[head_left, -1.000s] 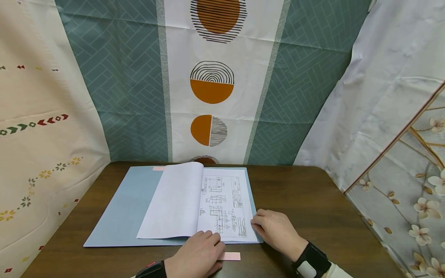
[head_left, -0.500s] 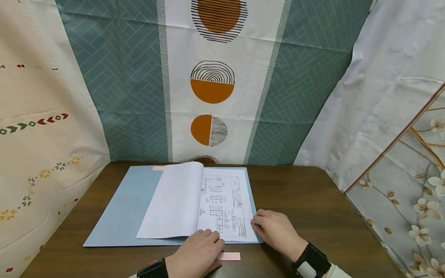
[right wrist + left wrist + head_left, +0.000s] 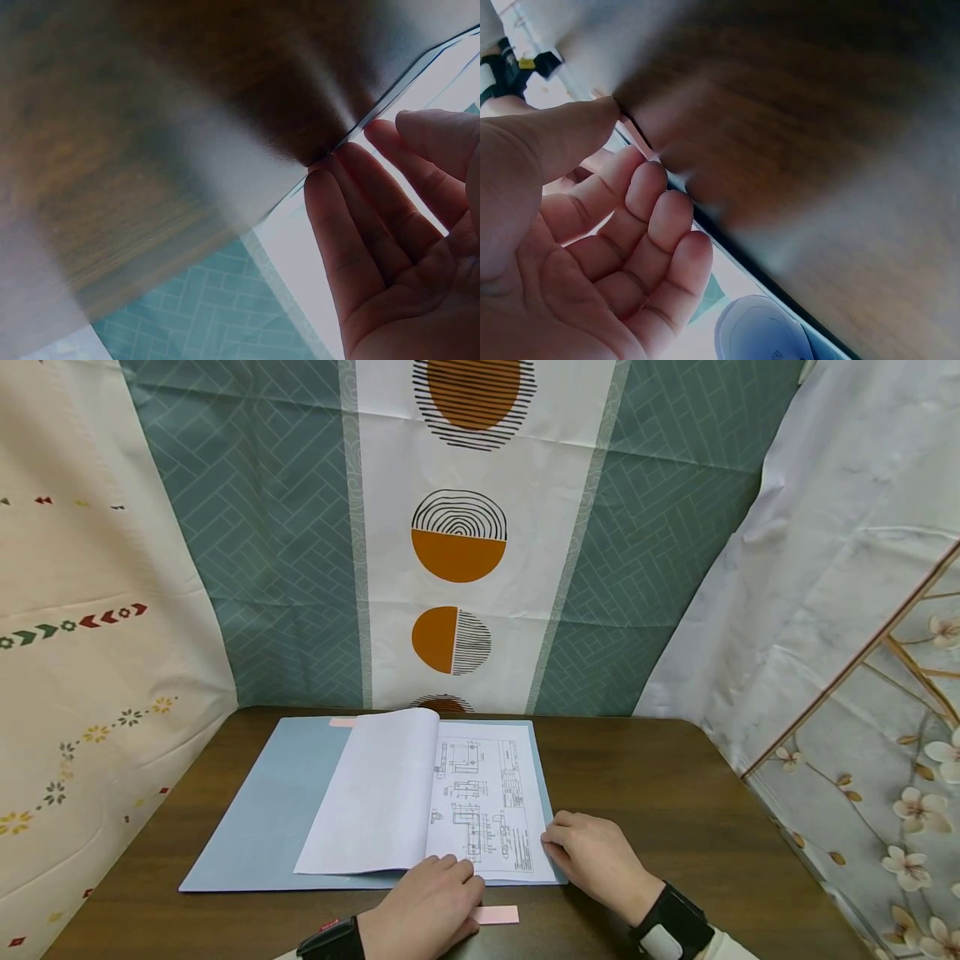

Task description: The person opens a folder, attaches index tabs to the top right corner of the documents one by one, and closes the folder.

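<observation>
A blue folder (image 3: 255,827) lies spread on the brown table, with white sheets (image 3: 367,810) on it. One sheet is turned over to the left and bulges at its fold, blank side up. To its right shows a printed technical drawing (image 3: 487,802). My left hand (image 3: 427,906) rests at the folder's front edge, fingertips on the lower part of the sheets. Its thumb (image 3: 577,131) is apart from the fingers, near a pink strip (image 3: 498,915). My right hand (image 3: 596,856) touches the folder's right edge with bent, relaxed fingers (image 3: 337,232).
A second pink strip (image 3: 342,722) shows at the folder's top edge. The brown table (image 3: 637,760) has rounded far corners. Patterned cloth (image 3: 300,527) hangs behind it, with a floral cloth (image 3: 885,777) on the right. Black bands (image 3: 675,918) are on both wrists.
</observation>
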A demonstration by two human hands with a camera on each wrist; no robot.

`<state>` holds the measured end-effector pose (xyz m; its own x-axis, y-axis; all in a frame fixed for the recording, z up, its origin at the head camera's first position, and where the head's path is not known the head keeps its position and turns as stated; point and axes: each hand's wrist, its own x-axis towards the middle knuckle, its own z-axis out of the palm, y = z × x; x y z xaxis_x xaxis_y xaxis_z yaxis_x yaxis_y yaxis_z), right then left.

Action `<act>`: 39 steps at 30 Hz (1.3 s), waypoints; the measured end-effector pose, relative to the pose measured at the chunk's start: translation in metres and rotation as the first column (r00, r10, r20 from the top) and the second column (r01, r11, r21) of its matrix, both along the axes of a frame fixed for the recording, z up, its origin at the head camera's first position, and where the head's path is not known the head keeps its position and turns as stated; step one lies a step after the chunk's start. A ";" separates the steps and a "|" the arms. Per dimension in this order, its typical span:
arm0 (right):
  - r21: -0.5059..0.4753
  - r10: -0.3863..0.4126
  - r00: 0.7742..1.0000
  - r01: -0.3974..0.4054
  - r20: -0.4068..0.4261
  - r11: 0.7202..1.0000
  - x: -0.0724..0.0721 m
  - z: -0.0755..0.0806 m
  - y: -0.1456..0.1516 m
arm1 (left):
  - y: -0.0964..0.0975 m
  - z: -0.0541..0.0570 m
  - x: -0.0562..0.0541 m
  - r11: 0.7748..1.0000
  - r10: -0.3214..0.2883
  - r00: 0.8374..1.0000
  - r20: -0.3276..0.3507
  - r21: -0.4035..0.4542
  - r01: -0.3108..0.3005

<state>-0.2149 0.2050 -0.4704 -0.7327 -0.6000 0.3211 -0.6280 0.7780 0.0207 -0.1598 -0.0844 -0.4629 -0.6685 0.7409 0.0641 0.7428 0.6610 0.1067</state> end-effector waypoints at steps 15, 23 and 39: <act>0.004 -0.011 1.000 0.011 0.007 1.000 0.000 0.000 0.000 | 0.006 0.009 0.003 0.999 0.006 1.000 0.004 -0.043 -0.006; 0.011 -0.020 1.000 0.020 0.011 1.000 0.000 0.000 -0.001 | 0.005 0.008 0.002 0.998 -0.038 0.999 -0.018 -0.042 0.037; 0.012 -0.013 1.000 0.013 0.000 1.000 0.000 0.000 -0.001 | 0.003 0.012 -0.001 0.999 -0.031 0.999 0.032 -0.028 0.032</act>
<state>-0.2153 0.2040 -0.4707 -0.7409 -0.5941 0.3134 -0.6175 0.7860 0.0301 -0.1607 -0.0816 -0.4511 -0.6459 0.7631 0.0216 0.7600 0.6401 0.1121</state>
